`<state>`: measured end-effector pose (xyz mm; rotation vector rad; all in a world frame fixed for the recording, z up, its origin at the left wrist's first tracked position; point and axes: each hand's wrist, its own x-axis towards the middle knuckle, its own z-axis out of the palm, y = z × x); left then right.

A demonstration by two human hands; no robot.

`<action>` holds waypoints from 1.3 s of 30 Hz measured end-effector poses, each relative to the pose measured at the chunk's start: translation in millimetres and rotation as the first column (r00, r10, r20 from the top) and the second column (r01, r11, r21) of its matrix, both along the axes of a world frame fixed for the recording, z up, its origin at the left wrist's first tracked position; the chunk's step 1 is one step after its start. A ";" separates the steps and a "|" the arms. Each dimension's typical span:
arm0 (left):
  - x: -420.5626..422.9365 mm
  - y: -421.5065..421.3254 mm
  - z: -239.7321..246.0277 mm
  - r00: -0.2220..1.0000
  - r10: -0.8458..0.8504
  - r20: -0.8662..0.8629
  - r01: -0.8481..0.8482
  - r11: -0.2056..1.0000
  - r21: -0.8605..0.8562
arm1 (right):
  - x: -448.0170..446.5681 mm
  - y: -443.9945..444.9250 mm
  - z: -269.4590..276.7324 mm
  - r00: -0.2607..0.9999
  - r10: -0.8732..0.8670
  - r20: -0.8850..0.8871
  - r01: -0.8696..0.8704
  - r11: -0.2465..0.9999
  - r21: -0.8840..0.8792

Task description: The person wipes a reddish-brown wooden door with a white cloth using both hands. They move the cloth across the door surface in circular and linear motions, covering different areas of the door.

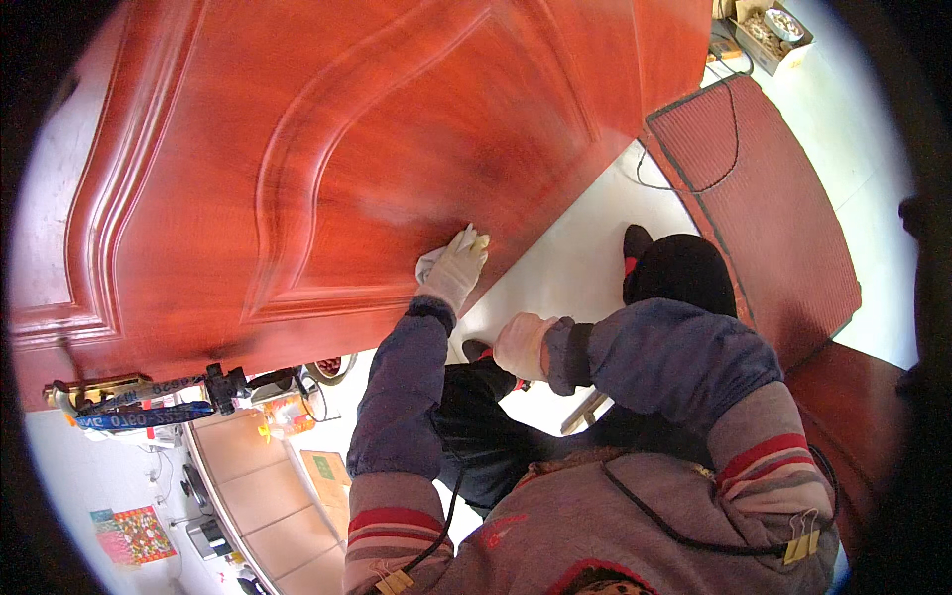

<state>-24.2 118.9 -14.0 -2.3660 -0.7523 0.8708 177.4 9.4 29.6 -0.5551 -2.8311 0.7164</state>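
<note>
A glossy red-brown wooden door (416,149) with raised curved moulding fills the upper left of the head view. My left hand (455,269), in a pale glove, presses a folded white cloth (428,265) against the door's lower panel, near its edge. A hazy, lighter patch shows on the panel just above that hand. My right hand (523,346), also gloved, is curled near my knees, away from the door; whether it holds anything is hidden. Dark blue sleeve covers reach over both forearms.
At the door's left edge, lanyards hang from a metal handle (97,390). A ribbed red mat (773,201) with a black cable lies on the right. Beyond it stands an open cardboard box (773,37). A tiled counter (260,491) curves at lower left.
</note>
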 end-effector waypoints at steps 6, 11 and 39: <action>-38.0 -28.3 -15.2 0.999 0.036 -0.025 -0.038 0.996 -0.085 | 0.9 -8.4 6.6 0.995 -0.096 0.014 0.095 0.993 0.063; -22.8 -28.3 -26.6 0.994 -0.005 -0.113 0.004 1.000 -0.011 | -0.1 -11.5 4.4 0.995 -0.055 0.087 0.052 0.998 0.034; -141.9 -103.4 -120.1 -0.012 0.720 0.693 -0.724 0.472 -0.503 | -7.8 -5.2 6.6 0.995 0.005 0.101 -0.018 0.992 0.126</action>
